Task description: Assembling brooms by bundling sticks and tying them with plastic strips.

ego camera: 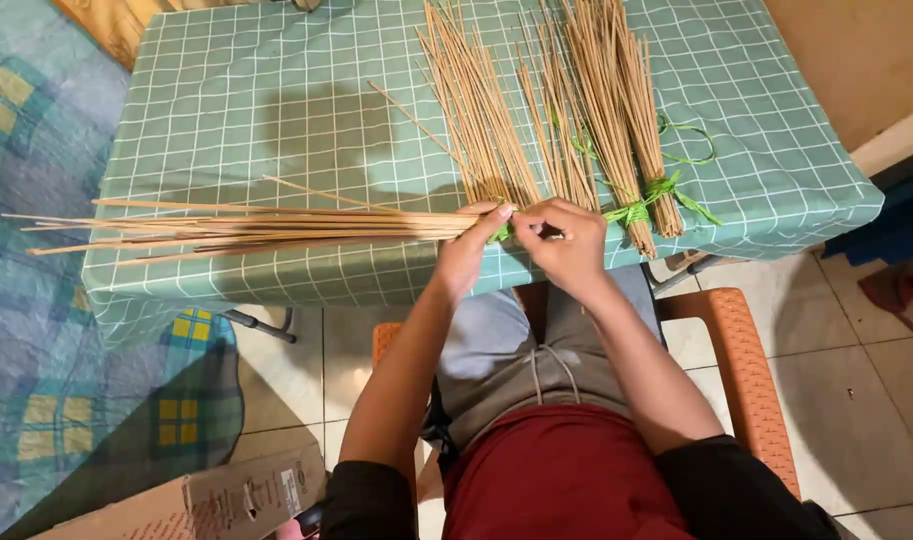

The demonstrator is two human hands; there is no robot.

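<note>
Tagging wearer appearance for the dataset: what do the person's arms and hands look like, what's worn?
Both hands are bare: no gloves, rings or watch visible on the left hand or the right hand. Forearms are uncovered up to the elbows. Black sleeves are pushed up to about the elbows on both arms. No markings or straps show.

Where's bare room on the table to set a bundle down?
Free: the tablecloth between its left edge and the loose sticks, above the held bundle; also the far right corner. Crowded: tied bundles, and the near edge where left hand and right hand work.
</note>
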